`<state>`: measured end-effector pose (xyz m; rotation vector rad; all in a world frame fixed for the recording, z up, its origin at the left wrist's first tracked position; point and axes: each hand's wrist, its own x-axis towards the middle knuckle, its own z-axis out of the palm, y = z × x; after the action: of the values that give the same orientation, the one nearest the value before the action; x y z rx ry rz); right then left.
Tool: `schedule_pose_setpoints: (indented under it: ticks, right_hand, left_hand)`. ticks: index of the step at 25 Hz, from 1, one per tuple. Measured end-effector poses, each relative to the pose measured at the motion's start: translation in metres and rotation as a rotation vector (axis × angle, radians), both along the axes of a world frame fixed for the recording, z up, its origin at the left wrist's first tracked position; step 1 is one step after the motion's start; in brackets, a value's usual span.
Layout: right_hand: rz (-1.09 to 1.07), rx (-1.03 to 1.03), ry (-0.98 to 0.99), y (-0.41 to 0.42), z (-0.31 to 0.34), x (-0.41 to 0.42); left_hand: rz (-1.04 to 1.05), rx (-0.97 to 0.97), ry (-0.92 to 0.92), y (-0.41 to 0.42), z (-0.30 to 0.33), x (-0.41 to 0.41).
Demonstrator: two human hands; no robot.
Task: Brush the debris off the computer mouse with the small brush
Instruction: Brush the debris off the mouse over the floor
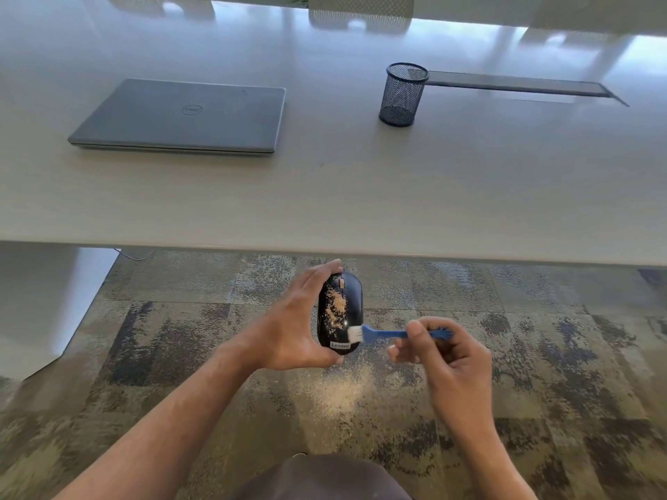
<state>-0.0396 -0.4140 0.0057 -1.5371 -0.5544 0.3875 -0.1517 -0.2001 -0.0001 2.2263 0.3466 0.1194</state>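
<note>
While left hand grips mouse | right hand pinches brush beside it

A long pale table stretches across the upper view, its near edge just beyond the hands. A closed grey laptop lies on it far to the upper left of them; a black mesh pen cup stands beyond them beside a dark cable slot. Mottled carpet lies beneath them. Chairs line the table's far side, with bright reflections on its surface.
</note>
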Motion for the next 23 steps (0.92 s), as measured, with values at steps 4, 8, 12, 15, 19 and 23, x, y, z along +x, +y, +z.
schedule_pose_setpoints:
  ticks: [4, 8, 12, 15, 19, 23]
  right_hand:
    - [0.025, 0.063, 0.081, -0.007, 0.005, 0.015]
    - [0.183, 0.023, 0.06, 0.001, 0.003, 0.013]
    - [0.087, -0.03, 0.06, 0.019, 0.004, 0.034]
    - [0.051, -0.059, 0.07, 0.032, 0.002, 0.052]
    - [-0.001, -0.12, 0.069, 0.042, -0.002, 0.067]
    - [0.022, -0.059, 0.094, 0.034, 0.004, 0.066]
  left_hand:
    - [-0.001, 0.001, 0.006, 0.0, 0.001, -0.001]
    - [-0.019, 0.017, 0.001, -0.002, 0.005, 0.0]
    - [-0.037, 0.031, 0.002, -0.005, 0.006, -0.001]
    - [-0.06, 0.022, 0.02, -0.008, 0.005, -0.003]
    - [-0.076, 0.005, 0.032, -0.013, 0.003, -0.006]
    - [-0.054, -0.01, 0.03, -0.011, 0.003, -0.008]
